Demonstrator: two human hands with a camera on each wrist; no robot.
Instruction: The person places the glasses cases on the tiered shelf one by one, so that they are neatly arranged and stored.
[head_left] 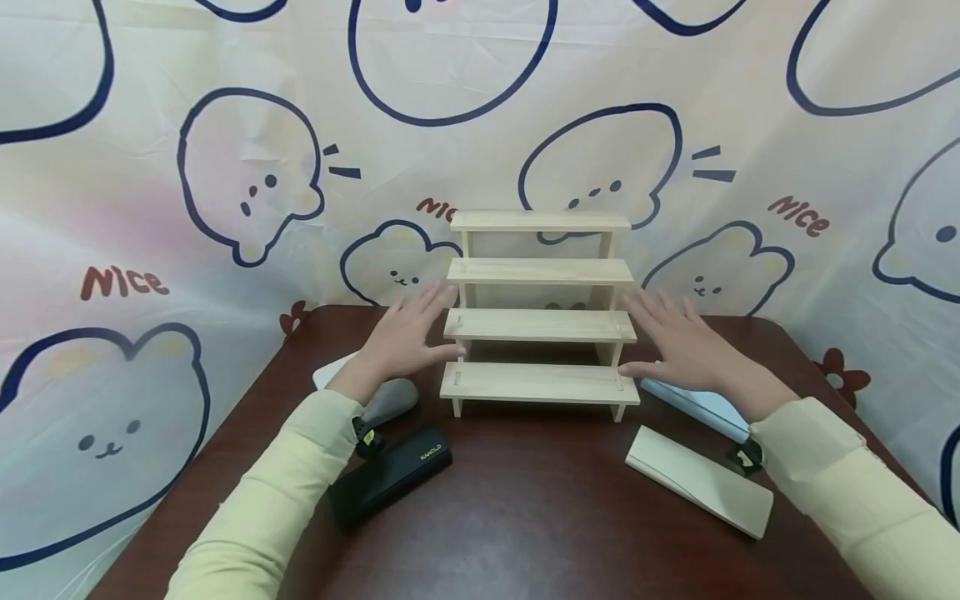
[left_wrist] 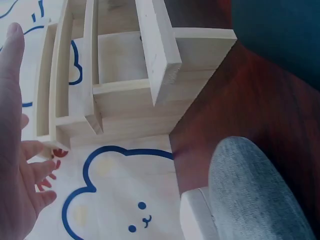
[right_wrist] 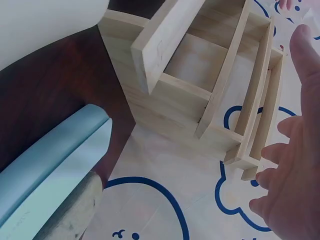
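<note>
A pale wooden stepped rack [head_left: 540, 383] stands on the table, its several narrow shelves rising towards the back. My left hand [head_left: 401, 333] is raised at the rack's left side, fingers extended and thumb pointing at the lower shelves. On the other side my right hand [head_left: 678, 346] mirrors it, its thumb overlapping the lowest shelf's corner in the head view. Neither hand holds anything. Both wrist views show the rack's shelf ends beside the spread fingers of the left hand [left_wrist: 17, 170] and the right hand [right_wrist: 295, 175].
Left of the rack lie a black glasses case [head_left: 393, 475], a grey case [head_left: 392, 400] and a white case [head_left: 330, 371]. To the right lie a cream case [head_left: 697, 481] and a light blue case [head_left: 697, 406]. A patterned cloth [head_left: 247, 50] hangs behind the dark table [head_left: 517, 517].
</note>
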